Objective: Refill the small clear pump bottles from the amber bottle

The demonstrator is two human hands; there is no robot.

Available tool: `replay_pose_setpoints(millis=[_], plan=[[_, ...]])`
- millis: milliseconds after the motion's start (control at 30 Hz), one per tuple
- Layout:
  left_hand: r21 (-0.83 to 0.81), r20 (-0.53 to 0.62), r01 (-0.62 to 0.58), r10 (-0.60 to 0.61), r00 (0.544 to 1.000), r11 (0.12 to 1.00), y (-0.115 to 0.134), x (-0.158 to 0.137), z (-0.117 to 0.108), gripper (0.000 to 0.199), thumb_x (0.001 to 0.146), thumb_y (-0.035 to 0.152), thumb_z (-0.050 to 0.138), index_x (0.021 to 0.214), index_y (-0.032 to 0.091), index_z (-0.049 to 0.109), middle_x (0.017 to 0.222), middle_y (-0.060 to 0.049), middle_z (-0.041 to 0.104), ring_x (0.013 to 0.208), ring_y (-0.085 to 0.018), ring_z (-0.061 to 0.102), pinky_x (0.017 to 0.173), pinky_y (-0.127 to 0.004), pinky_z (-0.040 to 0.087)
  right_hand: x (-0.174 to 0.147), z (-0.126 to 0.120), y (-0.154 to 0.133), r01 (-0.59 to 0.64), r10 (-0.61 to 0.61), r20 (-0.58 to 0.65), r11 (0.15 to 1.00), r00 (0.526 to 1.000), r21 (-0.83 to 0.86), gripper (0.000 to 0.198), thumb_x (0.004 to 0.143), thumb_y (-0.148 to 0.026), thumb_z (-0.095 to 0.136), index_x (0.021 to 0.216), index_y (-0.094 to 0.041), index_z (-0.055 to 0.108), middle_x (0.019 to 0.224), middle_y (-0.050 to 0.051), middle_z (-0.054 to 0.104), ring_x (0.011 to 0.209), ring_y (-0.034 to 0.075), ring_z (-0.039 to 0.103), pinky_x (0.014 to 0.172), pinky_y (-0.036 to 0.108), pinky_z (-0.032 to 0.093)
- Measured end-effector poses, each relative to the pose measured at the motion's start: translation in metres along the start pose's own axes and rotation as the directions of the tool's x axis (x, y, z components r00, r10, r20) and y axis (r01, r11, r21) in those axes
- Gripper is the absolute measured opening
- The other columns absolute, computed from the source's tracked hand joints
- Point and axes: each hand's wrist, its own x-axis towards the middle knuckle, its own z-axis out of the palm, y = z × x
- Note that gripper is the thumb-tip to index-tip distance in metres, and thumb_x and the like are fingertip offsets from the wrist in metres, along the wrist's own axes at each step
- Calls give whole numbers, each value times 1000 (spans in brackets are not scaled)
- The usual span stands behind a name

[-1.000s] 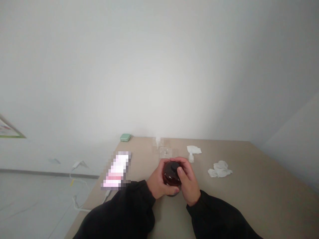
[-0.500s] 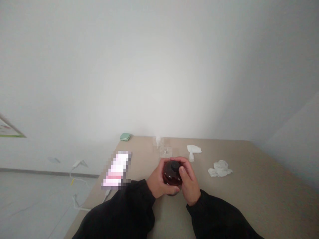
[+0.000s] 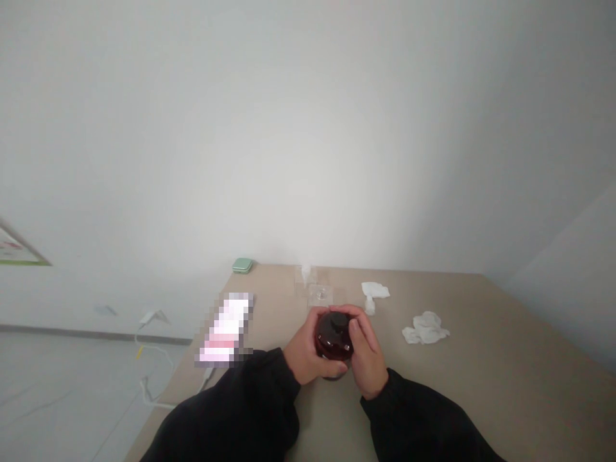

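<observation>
A shiny dark red-brown bottle (image 3: 333, 343) with a black cap (image 3: 339, 319) is held between both hands at the middle of the table. My left hand (image 3: 307, 353) wraps around its left side, with the thumb across the front. My right hand (image 3: 368, 356) curls around the right and far side, its fingers behind the cap and its thumb close to the cap's right side. From this angle I cannot tell whether that thumb touches the cap. The bottle's lower part is mostly hidden by the hands.
Beyond the hands stand a clear plastic box (image 3: 320, 295) and a clear holder with a white tissue (image 3: 306, 274). Crumpled tissues (image 3: 426, 328) lie at the right. A phone with a blurred screen (image 3: 226, 328) and a small green case (image 3: 242, 265) are at the left, near a white cable (image 3: 206, 378).
My right thumb has shifted slightly outward and up beside the cap. The bottle and my left hand stay almost in place.
</observation>
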Motion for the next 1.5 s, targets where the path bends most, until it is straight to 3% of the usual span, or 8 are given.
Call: replay_pose_setpoints(millis=[167, 333, 500, 700, 867, 1067, 1233, 1500], plan=[[50, -14, -3, 4, 1000, 999, 3, 0, 0, 77, 52, 8, 80, 119, 18, 43, 109, -6, 57, 96, -23, 58, 85, -35, 46, 0, 0, 0, 35, -37, 41, 999, 998, 27, 32, 85, -50, 58, 106, -26, 60, 104, 4, 65, 98, 21, 60, 88, 33, 48], [46, -5, -7, 7, 1000, 999, 4, 0, 1, 76, 53, 9, 80, 119, 19, 43, 108, -6, 58, 94, -22, 59, 84, -36, 47, 0, 0, 0, -19, 19, -1, 999, 1000, 31, 29, 92, -48, 48, 104, -26, 62, 104, 3, 65, 99, 19, 59, 89, 32, 47], [50, -18, 0, 1, 1000, 999, 3, 0, 0, 77, 52, 8, 79, 119, 19, 43, 110, -7, 57, 97, -23, 58, 84, -36, 47, 1, 0, 2, 17, -19, 36, 999, 999, 43, 31, 85, -50, 58, 105, -27, 60, 105, 3, 65, 99, 20, 59, 89, 32, 47], [39, -17, 5, -4, 1000, 999, 2, 0, 0, 78, 52, 11, 82, 119, 19, 43, 109, -6, 58, 95, -23, 59, 85, -37, 47, 0, 0, 1, -36, 37, -4, 998, 999, 41, 31, 92, -49, 45, 103, -25, 61, 106, 4, 65, 100, 20, 59, 90, 34, 46], [73, -23, -5, 6, 1000, 997, 3, 0, 0, 76, 53, 11, 81, 118, 19, 44, 109, -6, 58, 96, -23, 59, 86, -37, 47, 1, 0, 0, 20, -20, 33, 1000, 999, 24, 31, 84, -49, 60, 105, -26, 60, 103, 3, 65, 97, 20, 60, 87, 33, 48], [-1, -9, 1, -1, 1000, 1000, 1, 0, 0, 79, 53, 12, 82, 121, 19, 43, 111, -7, 57, 99, -23, 58, 86, -37, 46, 0, 1, -1, -28, 28, -8, 999, 1000, 23, 31, 92, -49, 47, 102, -24, 62, 105, 5, 65, 99, 21, 60, 90, 34, 48], [32, -10, 12, -12, 1000, 999, 1, 0, 0, 78, 54, 11, 81, 121, 19, 43, 114, -8, 57, 99, -24, 58, 87, -37, 46, 2, 0, -3, 23, -24, 28, 1000, 999, 3, 36, 82, -51, 61, 106, -25, 58, 103, 5, 64, 97, 22, 60, 87, 36, 49], [16, -11, 2, -2, 1000, 1000, -2, -1, -1, 78, 53, 11, 82, 120, 19, 43, 110, -7, 57, 95, -22, 59, 85, -36, 47, 2, -2, -2, 19, -19, 32, 1000, 999, -1, 29, 90, -47, 51, 106, -25, 59, 104, 5, 64, 99, 21, 59, 90, 35, 48]])
